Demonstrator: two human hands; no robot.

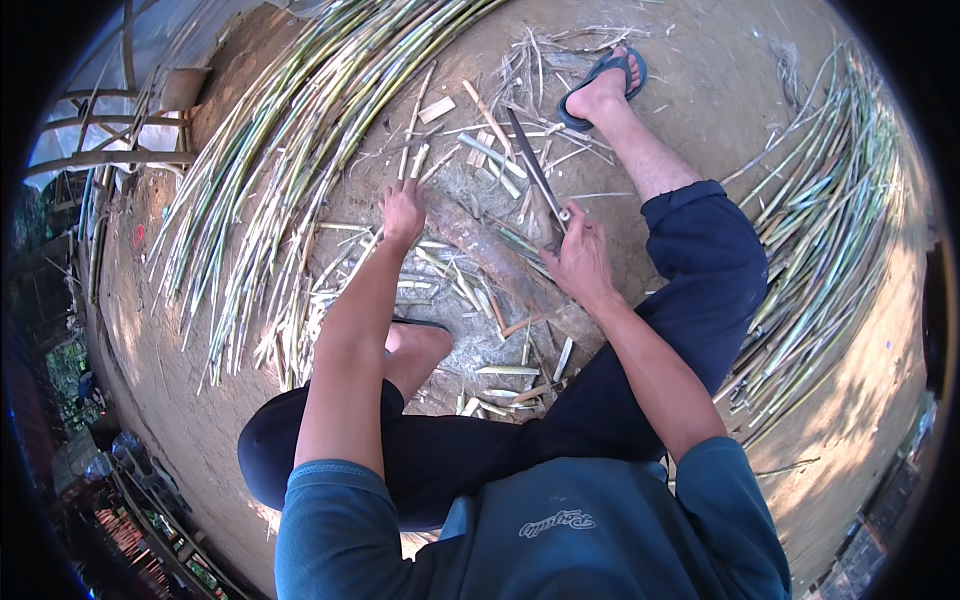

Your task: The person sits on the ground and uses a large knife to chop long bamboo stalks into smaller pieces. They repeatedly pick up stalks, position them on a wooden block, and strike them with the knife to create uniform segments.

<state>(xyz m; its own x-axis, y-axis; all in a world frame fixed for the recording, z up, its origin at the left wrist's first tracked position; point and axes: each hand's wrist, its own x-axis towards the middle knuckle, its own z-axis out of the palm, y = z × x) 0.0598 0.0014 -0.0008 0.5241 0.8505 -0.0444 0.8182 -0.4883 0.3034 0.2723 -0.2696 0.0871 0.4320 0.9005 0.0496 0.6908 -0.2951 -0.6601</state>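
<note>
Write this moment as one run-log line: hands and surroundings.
left hand: at stalks | right hand: gripping knife | log: on ground, between hands | stalk piles: left and right

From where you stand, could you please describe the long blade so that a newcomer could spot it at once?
Find the thick brown log lying near the picture's centre. At its right side, the right hand holds the long blade, which points up and left in the picture. Its dark colour sets it apart from the pale cut stalks nearby.
</note>
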